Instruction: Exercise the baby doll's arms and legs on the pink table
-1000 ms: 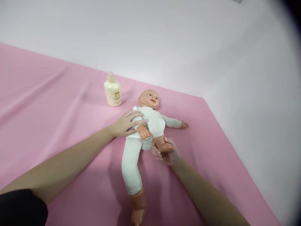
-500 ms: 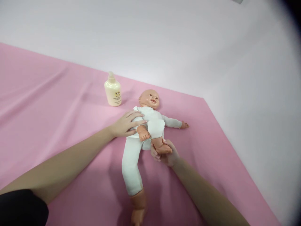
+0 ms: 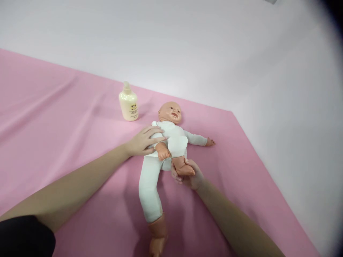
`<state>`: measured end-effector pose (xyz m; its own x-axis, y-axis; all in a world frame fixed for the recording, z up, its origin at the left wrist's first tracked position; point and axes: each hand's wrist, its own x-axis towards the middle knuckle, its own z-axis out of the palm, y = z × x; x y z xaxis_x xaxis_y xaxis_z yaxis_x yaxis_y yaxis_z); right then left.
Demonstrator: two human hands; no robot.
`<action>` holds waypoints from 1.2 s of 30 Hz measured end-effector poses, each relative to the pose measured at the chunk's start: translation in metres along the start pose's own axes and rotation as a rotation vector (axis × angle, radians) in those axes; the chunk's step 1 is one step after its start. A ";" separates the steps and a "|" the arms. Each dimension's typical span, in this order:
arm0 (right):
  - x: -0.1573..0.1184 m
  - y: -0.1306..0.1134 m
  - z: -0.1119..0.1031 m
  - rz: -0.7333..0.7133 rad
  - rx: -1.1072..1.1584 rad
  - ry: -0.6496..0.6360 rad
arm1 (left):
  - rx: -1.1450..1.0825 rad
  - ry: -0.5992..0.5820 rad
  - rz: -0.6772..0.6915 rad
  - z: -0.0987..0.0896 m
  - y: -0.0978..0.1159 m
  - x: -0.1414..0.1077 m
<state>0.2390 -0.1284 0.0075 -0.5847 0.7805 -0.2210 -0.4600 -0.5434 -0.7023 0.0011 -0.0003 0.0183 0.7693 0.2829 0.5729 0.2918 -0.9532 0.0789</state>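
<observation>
A baby doll [image 3: 177, 135] in white clothes lies on its back on a pink cloth [image 3: 88, 146], its head toward the far edge. My left hand [image 3: 144, 140] rests on the doll's side and bent arm, fingers spread over the white sleeve. With my right hand [image 3: 189, 175] I hold the doll's raised foot [image 3: 183, 167] from below, the fingers wrapped round its ankle; that leg is bent up over the belly. The other leg [image 3: 150, 189] stretches toward me.
A cream pump bottle [image 3: 129, 103] stands upright on the cloth, left of the doll's head. Past the cloth's far and right edges is a pale surface [image 3: 278, 117].
The doll's held foot and my right hand have shifted very slightly left. My left hand and the bottle look unmoved.
</observation>
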 end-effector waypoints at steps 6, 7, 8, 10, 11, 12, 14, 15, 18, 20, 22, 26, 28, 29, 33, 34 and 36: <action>-0.001 0.000 0.001 0.001 0.004 -0.026 | 0.005 0.023 0.015 0.001 0.000 0.000; -0.001 0.000 0.001 0.002 0.006 -0.029 | 0.003 0.020 0.009 0.001 0.000 0.000; 0.000 0.000 0.000 0.005 0.008 -0.031 | 0.002 0.018 0.006 0.001 0.000 0.000; 0.000 0.000 0.000 0.008 0.011 -0.037 | 0.008 0.016 0.005 0.001 0.000 0.000; 0.000 0.001 0.000 0.006 0.012 -0.042 | 0.014 0.015 0.007 0.001 0.001 0.000; 0.000 0.001 0.000 0.003 0.014 -0.045 | 0.021 0.016 0.011 0.000 0.001 0.000; 0.000 0.001 -0.001 -0.003 0.017 -0.050 | 0.034 0.022 0.024 0.000 0.001 0.000; 0.000 0.001 -0.001 -0.005 0.018 -0.052 | 0.036 0.026 0.031 0.000 0.001 0.000; 0.000 0.001 0.000 0.003 0.005 -0.059 | 0.039 0.025 0.034 0.000 0.001 0.000; -0.001 0.000 0.001 0.006 -0.017 -0.063 | 0.042 0.009 0.015 0.000 0.001 0.000; -0.002 0.000 0.002 0.012 -0.036 -0.068 | 0.043 -0.005 -0.005 0.001 0.001 0.000; -0.002 0.000 0.003 0.024 -0.037 -0.075 | 0.037 -0.006 -0.005 0.000 0.001 0.000; -0.001 0.000 0.003 0.027 -0.036 -0.079 | 0.037 0.000 0.002 0.000 0.001 0.000; -0.001 -0.001 0.002 0.030 -0.038 -0.084 | 0.039 0.005 0.003 0.000 0.000 0.000; -0.001 -0.001 0.001 0.037 -0.048 -0.096 | 0.042 0.018 0.012 0.001 0.000 0.000; -0.001 -0.001 0.001 0.043 -0.049 -0.095 | 0.042 0.024 0.019 0.001 0.000 0.000; -0.001 0.000 0.000 0.059 -0.047 -0.093 | 0.044 0.044 0.036 0.001 0.000 0.000</action>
<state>0.2397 -0.1290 0.0080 -0.6704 0.7144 -0.2003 -0.3927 -0.5707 -0.7212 0.0019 0.0001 0.0172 0.7543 0.2430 0.6099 0.2902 -0.9567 0.0222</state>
